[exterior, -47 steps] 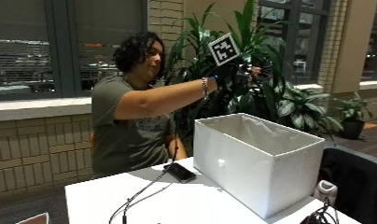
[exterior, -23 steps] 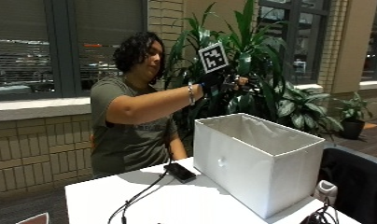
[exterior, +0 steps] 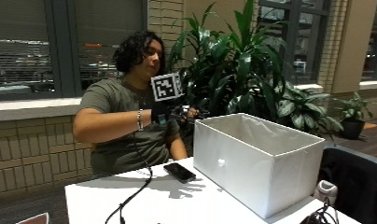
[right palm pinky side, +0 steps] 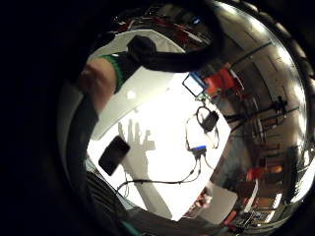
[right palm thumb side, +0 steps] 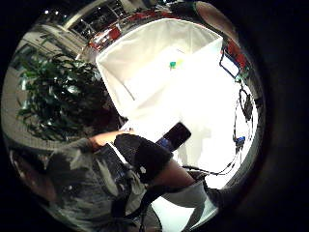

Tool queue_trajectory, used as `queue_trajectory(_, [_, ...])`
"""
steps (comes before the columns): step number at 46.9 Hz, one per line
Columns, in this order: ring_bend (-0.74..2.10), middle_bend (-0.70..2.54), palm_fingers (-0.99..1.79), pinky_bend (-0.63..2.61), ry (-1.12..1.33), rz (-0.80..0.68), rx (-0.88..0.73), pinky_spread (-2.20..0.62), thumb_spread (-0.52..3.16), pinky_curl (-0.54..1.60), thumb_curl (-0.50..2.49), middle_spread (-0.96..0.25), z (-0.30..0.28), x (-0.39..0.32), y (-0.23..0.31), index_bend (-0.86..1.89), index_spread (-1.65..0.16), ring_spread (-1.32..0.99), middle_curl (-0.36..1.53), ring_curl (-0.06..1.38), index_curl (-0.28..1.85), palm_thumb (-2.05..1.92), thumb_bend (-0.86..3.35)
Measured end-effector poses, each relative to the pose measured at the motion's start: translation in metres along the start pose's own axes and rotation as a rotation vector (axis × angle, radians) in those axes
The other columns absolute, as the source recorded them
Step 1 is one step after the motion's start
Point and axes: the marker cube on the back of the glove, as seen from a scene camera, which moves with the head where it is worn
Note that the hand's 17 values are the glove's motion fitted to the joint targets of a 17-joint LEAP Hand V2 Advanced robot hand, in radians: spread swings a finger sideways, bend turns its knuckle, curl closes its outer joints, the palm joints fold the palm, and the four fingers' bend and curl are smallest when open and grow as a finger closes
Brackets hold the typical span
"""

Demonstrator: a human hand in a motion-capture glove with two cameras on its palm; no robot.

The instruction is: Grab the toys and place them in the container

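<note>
The gloved right hand (exterior: pixel 176 114) has come down and back toward the person's chest; a moment ago it was held up high near the plant (exterior: pixel 238 65); now it hangs in the air beside the near edge of the white container (exterior: pixel 263 172), above the bench (exterior: pixel 176 200); its shadow on the bench shows spread fingers, so the hand looks open and holds nothing.

What could go wrong: no toy shows on the bench, only a dark phone (exterior: pixel 179 171) and some cables (right palm pinky side: pixel 199 147); the hand could reach for the phone by mistake, or catch a cable and drag things off the edge; it could also bump the container's thin wall and tip it.

Inside the container (right palm thumb side: pixel 159 58) lie two small toys, a green toy (right palm thumb side: pixel 172 64) and a yellow toy (right palm thumb side: pixel 180 61), on the floor of it.
</note>
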Motion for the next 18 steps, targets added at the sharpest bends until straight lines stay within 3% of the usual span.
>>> queue_trajectory(7, [0.52, 0.27, -0.03, 0.99, -0.055, 0.005, -0.042, 0.01, 0.88, 0.34, 0.21, -0.11, 0.017, -0.001, 0.034, 0.16, -0.42, -0.27, 0.44, 0.28, 0.5, -0.14, -0.11])
queue_trajectory(18, [0.49, 0.24, -0.02, 0.97, -0.063, 0.015, -0.053, 0.02, 0.87, 0.33, 0.19, -0.11, 0.021, -0.003, 0.044, 0.16, -0.41, -0.26, 0.43, 0.27, 0.45, -0.15, -0.11])
